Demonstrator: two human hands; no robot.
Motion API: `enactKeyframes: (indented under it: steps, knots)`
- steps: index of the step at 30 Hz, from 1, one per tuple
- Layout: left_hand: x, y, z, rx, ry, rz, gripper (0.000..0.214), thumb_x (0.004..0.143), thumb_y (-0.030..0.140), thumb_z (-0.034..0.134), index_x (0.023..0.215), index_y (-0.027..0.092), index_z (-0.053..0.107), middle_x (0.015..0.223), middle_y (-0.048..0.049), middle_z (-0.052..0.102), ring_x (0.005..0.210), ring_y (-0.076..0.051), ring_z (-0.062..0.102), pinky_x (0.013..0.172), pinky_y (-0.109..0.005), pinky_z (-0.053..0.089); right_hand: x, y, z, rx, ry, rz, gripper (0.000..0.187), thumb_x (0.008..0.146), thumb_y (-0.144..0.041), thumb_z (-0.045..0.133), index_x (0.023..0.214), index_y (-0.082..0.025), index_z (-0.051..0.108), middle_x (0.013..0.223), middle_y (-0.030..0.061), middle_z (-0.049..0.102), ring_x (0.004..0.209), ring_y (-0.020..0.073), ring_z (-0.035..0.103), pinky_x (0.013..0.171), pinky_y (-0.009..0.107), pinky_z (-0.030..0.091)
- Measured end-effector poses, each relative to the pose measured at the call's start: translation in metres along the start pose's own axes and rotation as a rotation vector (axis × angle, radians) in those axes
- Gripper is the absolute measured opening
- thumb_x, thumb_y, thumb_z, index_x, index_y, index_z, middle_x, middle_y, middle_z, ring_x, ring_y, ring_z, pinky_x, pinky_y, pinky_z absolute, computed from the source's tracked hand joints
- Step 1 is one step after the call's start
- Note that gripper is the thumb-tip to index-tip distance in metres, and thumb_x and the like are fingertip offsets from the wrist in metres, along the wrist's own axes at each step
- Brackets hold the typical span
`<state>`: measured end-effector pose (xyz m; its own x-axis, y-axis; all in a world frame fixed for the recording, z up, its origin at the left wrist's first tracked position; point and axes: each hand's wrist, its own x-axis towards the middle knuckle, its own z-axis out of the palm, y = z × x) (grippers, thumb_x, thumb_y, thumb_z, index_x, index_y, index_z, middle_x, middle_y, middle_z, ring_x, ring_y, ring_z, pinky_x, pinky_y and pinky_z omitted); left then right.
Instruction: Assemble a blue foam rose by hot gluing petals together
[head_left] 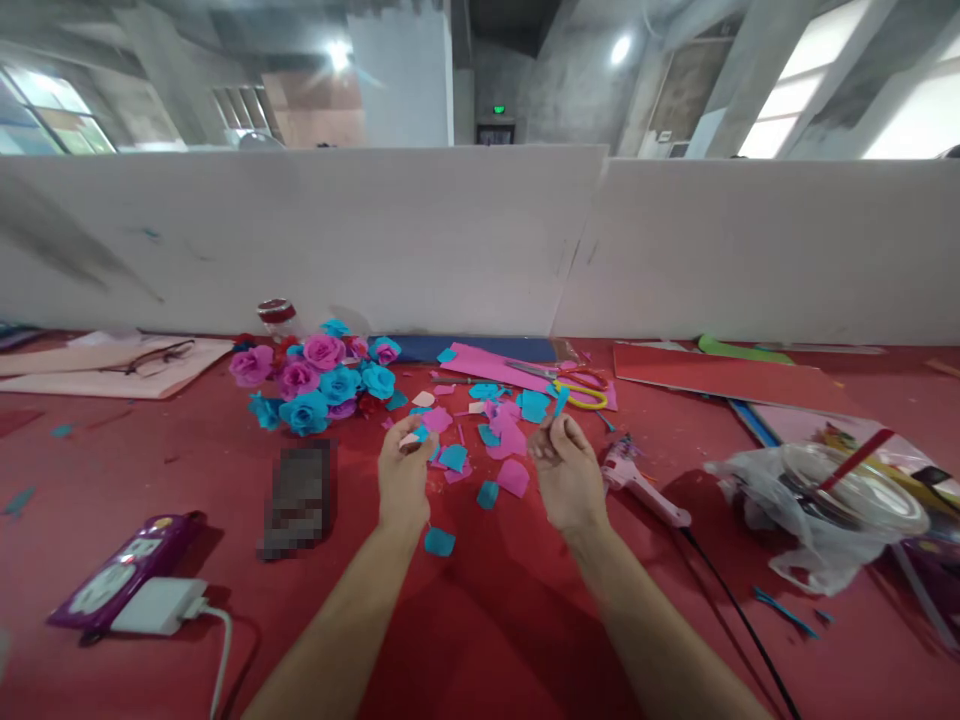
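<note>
Above the middle of the red table, my left hand point(405, 475) is closed, thumb and fingers pinched around a small blue paper piece point(421, 433). To its right, the fingers of my right hand point(571, 470) pinch a narrow blue paper strip point(561, 400) that sticks up from the fingertips. Pink and blue cut paper petals lie scattered between and beyond both hands, among them a pink petal point(514, 477) and a blue petal point(439, 542). Just right of my right hand rests a pink hot glue gun point(645, 490) with a black cord.
Pink and blue paper roses point(322, 380) are bunched at back left, near a lidded jar point(277, 315). Yellow-handled scissors point(581, 395) lie on pink paper. A phone-like blurred dark item point(298, 498), a purple power strip point(127, 575) and a plastic-bagged container point(855, 490) flank my arms.
</note>
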<state>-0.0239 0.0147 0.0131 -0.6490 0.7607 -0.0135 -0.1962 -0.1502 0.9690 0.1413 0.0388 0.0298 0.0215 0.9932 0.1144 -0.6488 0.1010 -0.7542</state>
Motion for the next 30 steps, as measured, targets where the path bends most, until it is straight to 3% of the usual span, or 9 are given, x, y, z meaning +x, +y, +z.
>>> enactKeyframes:
  steps: [2,4,7,10,14,18,24,27,30]
  knots:
    - [-0.003,-0.002,0.001,0.028,-0.121,-0.062,0.026,0.064,0.038,0.073,0.077,0.017,0.069,0.074,-0.0009,0.062,0.067,-0.012,0.053,0.066,-0.025,0.042,-0.002,0.002,0.000,-0.079,-0.049,0.028,0.027,0.070,-0.040,0.073,0.065,-0.020,0.055,0.066,-0.0041,0.048,0.054,0.0081,0.032,0.053,0.023,0.029]
    - [-0.009,-0.003,0.005,0.017,-0.335,-0.127,0.029,0.069,0.045,0.069,0.073,0.016,0.071,0.075,-0.0043,0.066,0.069,-0.014,0.055,0.070,-0.027,0.043,-0.007,0.008,0.002,-0.218,-0.161,0.131,0.031,0.074,-0.044,0.069,0.062,-0.019,0.054,0.060,-0.0036,0.047,0.053,0.0089,0.034,0.053,0.024,0.029]
    - [-0.019,-0.002,0.010,-0.064,-0.611,-0.191,0.026,0.071,0.041,0.070,0.076,0.016,0.073,0.071,-0.0048,0.067,0.072,-0.015,0.057,0.075,-0.028,0.044,-0.015,0.017,0.005,-0.345,-0.283,0.248,0.037,0.076,-0.050,0.064,0.060,-0.019,0.054,0.050,-0.0046,0.043,0.050,0.0094,0.036,0.052,0.024,0.031]
    - [-0.023,0.002,0.012,-0.159,-0.722,-0.258,0.018,0.070,0.032,0.073,0.073,0.015,0.072,0.062,-0.0026,0.064,0.063,-0.013,0.056,0.069,-0.026,0.045,-0.018,0.020,0.007,-0.343,-0.309,0.304,0.037,0.072,-0.053,0.066,0.062,-0.018,0.056,0.051,-0.0037,0.050,0.048,0.0092,0.042,0.051,0.024,0.034]
    - [-0.018,0.004,0.010,-0.260,-0.693,-0.415,0.015,0.063,0.024,0.078,0.068,0.013,0.070,0.058,0.0002,0.059,0.051,-0.008,0.048,0.054,-0.023,0.042,-0.018,0.015,0.006,-0.335,-0.340,0.407,0.037,0.070,-0.053,0.068,0.067,-0.017,0.060,0.057,-0.0012,0.059,0.054,0.0106,0.054,0.056,0.024,0.041]
    - [-0.013,0.005,0.007,-0.331,-0.639,-0.544,0.016,0.059,0.021,0.080,0.068,0.013,0.068,0.054,0.0019,0.056,0.047,-0.008,0.047,0.051,-0.023,0.044,-0.016,0.011,0.006,-0.311,-0.450,0.465,0.037,0.071,-0.055,0.066,0.073,-0.018,0.062,0.063,-0.0010,0.062,0.057,0.0103,0.056,0.062,0.025,0.044]
    - [-0.009,0.007,0.005,-0.380,-0.629,-0.589,0.012,0.065,0.018,0.076,0.071,0.013,0.067,0.072,-0.0027,0.064,0.067,-0.012,0.059,0.064,-0.025,0.050,-0.014,0.007,0.004,-0.442,-0.533,0.307,0.029,0.074,-0.043,0.068,0.065,-0.018,0.056,0.059,-0.0031,0.057,0.057,0.0098,0.051,0.061,0.024,0.040]
    - [-0.005,0.003,0.005,-0.354,-0.603,-0.491,0.012,0.069,0.022,0.074,0.072,0.015,0.064,0.074,-0.0006,0.063,0.072,-0.012,0.059,0.070,-0.025,0.048,-0.010,0.003,0.002,-0.358,-0.457,0.220,0.027,0.076,-0.040,0.065,0.064,-0.019,0.053,0.056,-0.0041,0.050,0.054,0.0100,0.045,0.057,0.025,0.037]
    - [-0.003,0.001,0.004,-0.139,-0.473,-0.166,0.011,0.072,0.026,0.070,0.072,0.018,0.063,0.069,0.0019,0.061,0.069,-0.010,0.057,0.073,-0.024,0.045,-0.005,-0.002,-0.002,-0.356,-0.168,-0.042,0.021,0.080,-0.036,0.059,0.069,-0.020,0.052,0.060,-0.0042,0.047,0.056,0.0111,0.044,0.059,0.026,0.037]
